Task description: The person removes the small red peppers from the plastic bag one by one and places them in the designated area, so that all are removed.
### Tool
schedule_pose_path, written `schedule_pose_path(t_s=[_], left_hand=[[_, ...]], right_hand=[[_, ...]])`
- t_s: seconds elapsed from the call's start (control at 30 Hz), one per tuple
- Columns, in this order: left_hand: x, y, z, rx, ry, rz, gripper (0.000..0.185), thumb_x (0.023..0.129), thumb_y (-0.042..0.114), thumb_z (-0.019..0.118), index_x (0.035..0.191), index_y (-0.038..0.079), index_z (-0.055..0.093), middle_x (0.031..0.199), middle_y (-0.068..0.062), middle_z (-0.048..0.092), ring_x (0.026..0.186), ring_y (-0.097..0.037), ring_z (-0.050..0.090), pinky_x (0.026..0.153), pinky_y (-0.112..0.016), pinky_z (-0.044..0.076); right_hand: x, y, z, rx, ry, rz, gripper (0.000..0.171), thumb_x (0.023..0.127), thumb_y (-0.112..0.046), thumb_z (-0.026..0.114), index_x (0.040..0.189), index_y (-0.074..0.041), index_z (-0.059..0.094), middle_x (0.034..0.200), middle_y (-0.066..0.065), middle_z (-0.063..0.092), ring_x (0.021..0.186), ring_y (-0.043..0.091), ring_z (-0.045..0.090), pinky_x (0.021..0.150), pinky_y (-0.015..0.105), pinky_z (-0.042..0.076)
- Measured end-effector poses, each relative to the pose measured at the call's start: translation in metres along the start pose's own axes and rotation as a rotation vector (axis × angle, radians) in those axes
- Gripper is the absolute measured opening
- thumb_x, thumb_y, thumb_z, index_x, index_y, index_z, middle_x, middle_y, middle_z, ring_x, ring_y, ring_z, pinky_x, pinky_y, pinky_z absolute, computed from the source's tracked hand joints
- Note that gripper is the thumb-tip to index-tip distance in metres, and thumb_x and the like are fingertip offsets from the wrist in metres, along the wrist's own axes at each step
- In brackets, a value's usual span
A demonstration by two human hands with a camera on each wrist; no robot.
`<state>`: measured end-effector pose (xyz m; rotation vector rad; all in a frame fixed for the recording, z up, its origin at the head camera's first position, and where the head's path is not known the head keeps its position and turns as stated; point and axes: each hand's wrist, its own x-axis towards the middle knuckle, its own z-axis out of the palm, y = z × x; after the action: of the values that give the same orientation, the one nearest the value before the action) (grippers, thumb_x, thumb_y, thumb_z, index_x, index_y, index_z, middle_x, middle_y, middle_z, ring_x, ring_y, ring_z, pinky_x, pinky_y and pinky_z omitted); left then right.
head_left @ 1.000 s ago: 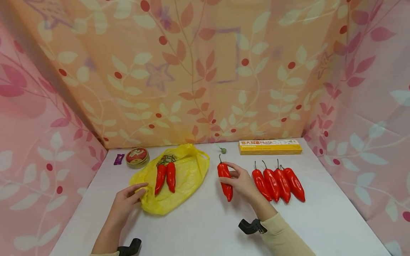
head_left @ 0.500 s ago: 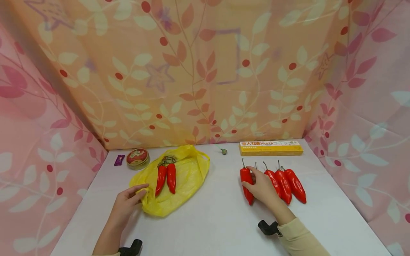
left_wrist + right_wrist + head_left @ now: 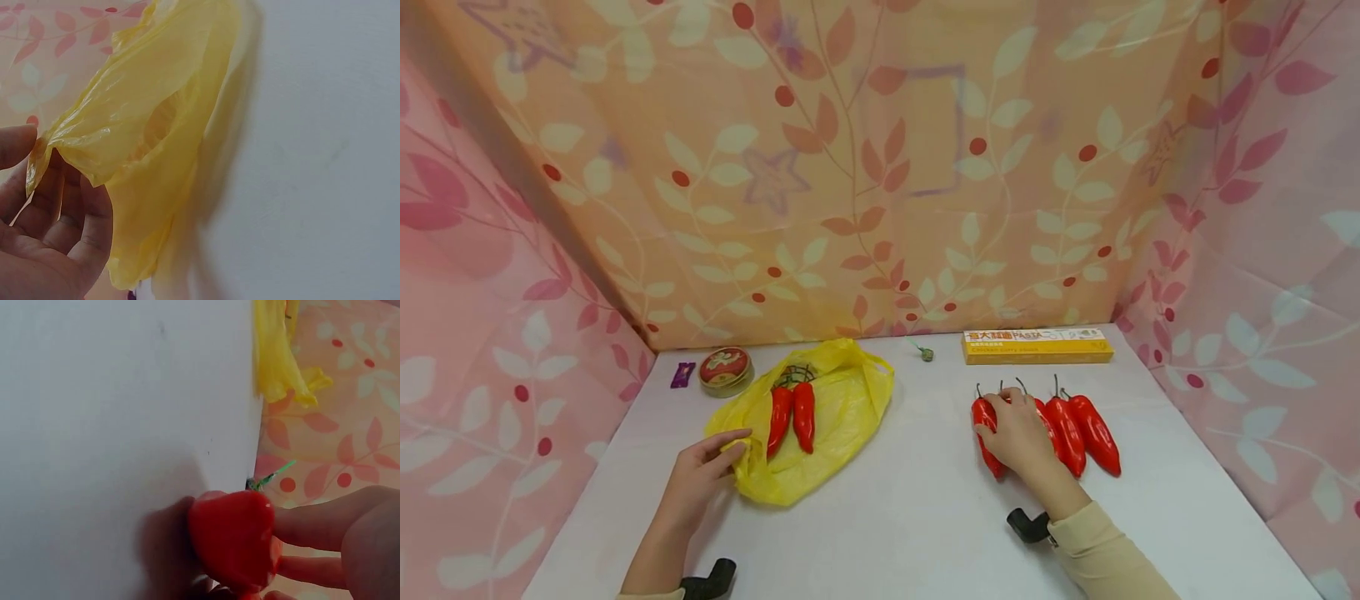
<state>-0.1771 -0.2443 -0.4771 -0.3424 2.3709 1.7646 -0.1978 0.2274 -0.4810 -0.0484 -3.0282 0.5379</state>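
My left hand [image 3: 696, 479] pinches the near left edge of a yellow plastic bag [image 3: 842, 425], its thumb and fingers meeting on the film in the left wrist view. Two red chili peppers [image 3: 803, 421] lie side by side on the spread bag. Over on the right, my right hand [image 3: 1026, 437] holds a red chili pepper [image 3: 987, 457] between thumb and fingers, at the left end of a row of similar peppers [image 3: 1095, 433]. The hand partly hides its neighbours. In the right wrist view the rounded end of the held pepper [image 3: 231, 537] shows close over the table.
Behind the row lies a yellow pasta box [image 3: 1037, 350]. A small green object [image 3: 927, 354] sits at the back middle. Left of the bag are a round tin with a red lid [image 3: 726, 371] and a purple wrapper [image 3: 682, 375]. Patterned cloth walls [image 3: 880, 208] enclose the white table [image 3: 880, 517].
My right hand has carried the pepper from the table's middle rightward to the left end of the row. The left hand keeps its hold on the bag edge.
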Motion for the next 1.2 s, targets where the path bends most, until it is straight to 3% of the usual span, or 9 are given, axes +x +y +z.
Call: schedule_pose_path(t_s=[0.17, 0.33, 0.43, 0.57, 0.73, 0.97, 1.2], left_hand=[[-0.001, -0.003, -0.001, -0.012, -0.009, -0.013, 0.042, 0.102, 0.027, 0.061, 0.139, 0.008, 0.061, 0.145, -0.013, 0.053, 0.111, -0.019, 0.054, 0.087, -0.019, 0.055], [-0.002, -0.001, -0.002, 0.009, -0.001, -0.007, 0.041, 0.102, 0.029, 0.061, 0.138, 0.01, 0.062, 0.145, -0.013, 0.051, 0.115, -0.021, 0.053, 0.088, -0.019, 0.054], [-0.003, 0.002, -0.003, 0.026, 0.004, -0.014, 0.041, 0.102, 0.03, 0.061, 0.138, 0.01, 0.062, 0.146, -0.013, 0.05, 0.117, -0.022, 0.053, 0.089, -0.019, 0.054], [-0.003, 0.002, -0.005, 0.034, 0.004, -0.008, 0.043, 0.102, 0.03, 0.061, 0.139, 0.009, 0.061, 0.147, -0.013, 0.05, 0.116, -0.02, 0.055, 0.089, -0.019, 0.055], [-0.003, 0.002, -0.007, 0.028, 0.003, -0.002, 0.042, 0.103, 0.03, 0.06, 0.139, 0.009, 0.061, 0.147, -0.012, 0.051, 0.113, -0.019, 0.056, 0.089, -0.019, 0.054], [-0.004, 0.002, -0.009, 0.016, -0.002, 0.005, 0.043, 0.103, 0.031, 0.059, 0.14, 0.009, 0.059, 0.148, -0.011, 0.051, 0.117, -0.019, 0.056, 0.093, -0.021, 0.054], [-0.005, 0.003, -0.008, -0.016, 0.007, 0.005, 0.043, 0.103, 0.03, 0.059, 0.141, 0.01, 0.059, 0.149, -0.01, 0.049, 0.121, -0.02, 0.055, 0.095, -0.022, 0.054]], right_hand=[[0.001, 0.008, -0.006, 0.041, -0.032, 0.011, 0.066, 0.085, -0.035, 0.079, 0.141, -0.008, 0.056, 0.14, 0.025, 0.049, 0.125, 0.045, 0.045, 0.082, 0.06, 0.057], [0.003, 0.007, -0.019, 0.187, -0.03, -0.006, 0.067, 0.09, -0.04, 0.074, 0.146, -0.011, 0.052, 0.141, 0.024, 0.051, 0.125, 0.044, 0.049, 0.088, 0.061, 0.055], [0.006, -0.003, -0.026, 0.285, -0.037, -0.037, 0.064, 0.092, -0.04, 0.072, 0.147, -0.014, 0.051, 0.139, 0.02, 0.055, 0.119, 0.037, 0.055, 0.088, 0.054, 0.057], [0.012, -0.027, -0.033, 0.389, -0.07, -0.104, 0.061, 0.093, -0.039, 0.072, 0.145, -0.016, 0.053, 0.134, 0.014, 0.061, 0.112, 0.029, 0.061, 0.085, 0.044, 0.059], [0.028, -0.064, -0.03, 0.479, -0.111, -0.17, 0.056, 0.093, -0.038, 0.072, 0.143, -0.019, 0.056, 0.13, 0.01, 0.065, 0.11, 0.027, 0.064, 0.085, 0.041, 0.059], [0.056, -0.116, -0.003, 0.707, -0.146, -0.245, 0.048, 0.094, -0.032, 0.072, 0.138, -0.016, 0.061, 0.124, 0.014, 0.069, 0.105, 0.029, 0.067, 0.086, 0.039, 0.059], [0.075, -0.168, 0.024, 0.79, -0.188, -0.246, 0.046, 0.091, -0.026, 0.076, 0.134, -0.015, 0.064, 0.125, 0.012, 0.068, 0.107, 0.029, 0.067, 0.093, 0.04, 0.057]])
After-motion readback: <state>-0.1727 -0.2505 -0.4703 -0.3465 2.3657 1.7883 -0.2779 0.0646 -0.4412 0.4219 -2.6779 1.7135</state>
